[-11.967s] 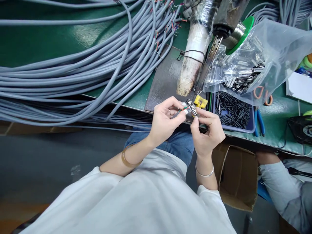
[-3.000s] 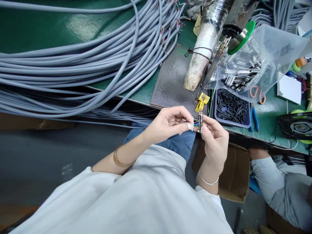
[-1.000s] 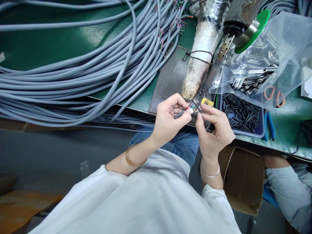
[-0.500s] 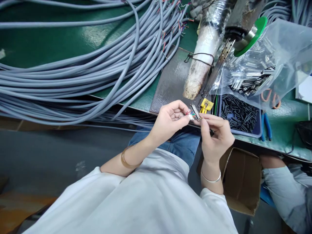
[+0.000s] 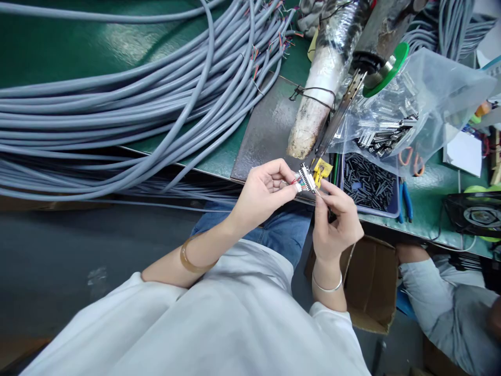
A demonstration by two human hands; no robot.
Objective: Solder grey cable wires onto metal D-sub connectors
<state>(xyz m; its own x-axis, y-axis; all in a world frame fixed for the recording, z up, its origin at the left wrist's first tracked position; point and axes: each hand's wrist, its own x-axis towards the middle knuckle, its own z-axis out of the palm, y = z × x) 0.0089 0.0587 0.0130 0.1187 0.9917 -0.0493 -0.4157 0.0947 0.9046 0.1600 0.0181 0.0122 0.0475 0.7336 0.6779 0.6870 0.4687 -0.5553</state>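
Note:
My left hand point(image 5: 270, 190) is closed in a pinch on the end of a cable point(image 5: 298, 187), whose thin coloured wires fan out into a metal multi-pin connector point(image 5: 308, 178). The connector sits tilted between my two hands, over the table's front edge. My right hand point(image 5: 336, 219) has its thumb and forefinger pinched together at the connector's lower end. A thin silvery bit shows at those fingertips, too small to name. Just behind the connector is a yellow piece point(image 5: 322, 171), beside the slotted metal barrel of a soldering iron point(image 5: 344, 112).
Grey cables point(image 5: 156, 115) with stripped ends cover the left. A wrapped cylinder point(image 5: 313, 104) and green solder spool point(image 5: 403, 68) stand over a dark plate point(image 5: 262, 136). Right are a bag of connectors point(image 5: 430, 99), a bin point(image 5: 391, 213) of black tubes, pliers point(image 5: 407, 201) and a neighbour's sleeve point(image 5: 426, 297).
The view has shifted, so most things appear farther left. My hands have drawn slightly apart around the connector, and more of it shows. The left hand keeps its pinch.

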